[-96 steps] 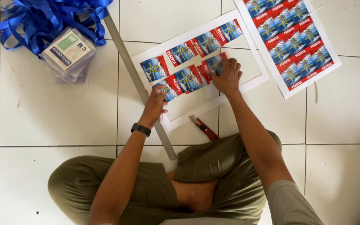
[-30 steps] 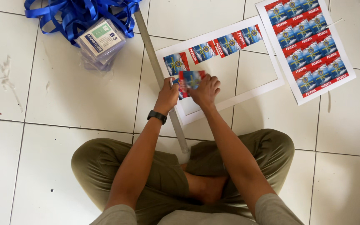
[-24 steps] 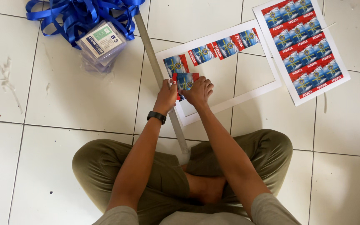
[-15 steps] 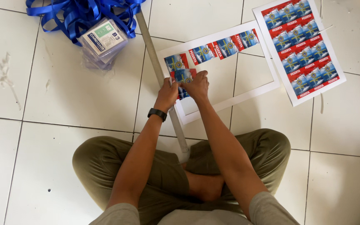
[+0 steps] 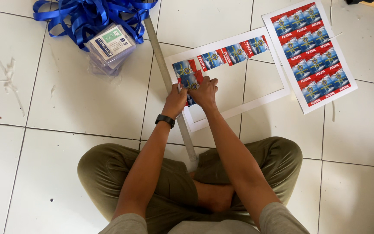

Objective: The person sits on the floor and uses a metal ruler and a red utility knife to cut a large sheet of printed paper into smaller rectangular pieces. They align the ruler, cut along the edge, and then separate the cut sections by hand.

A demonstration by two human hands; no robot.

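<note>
My left hand (image 5: pixel 175 100) and my right hand (image 5: pixel 204 92) meet over the left end of a cut paper sheet (image 5: pixel 256 100). Together they grip a small stack of red and blue printed cards (image 5: pixel 191 83), fingers curled around its edges. The sheet is mostly a white frame with a hollow middle. A row of cards (image 5: pixel 232 53) still sits along its top edge. A black watch (image 5: pixel 165 120) is on my left wrist.
A long metal ruler (image 5: pixel 163 69) lies on the white tiles just left of my hands. A full printed sheet of cards (image 5: pixel 310 54) lies at the right. Blue lanyards (image 5: pixel 78 15) and a pack of clear card holders (image 5: pixel 110 45) sit at the upper left. My crossed legs (image 5: pixel 161 182) are below.
Earlier both hands pressed on a sheet full of cards; most cards are now out of it. Over the last second my hands moved slightly up with the stack.
</note>
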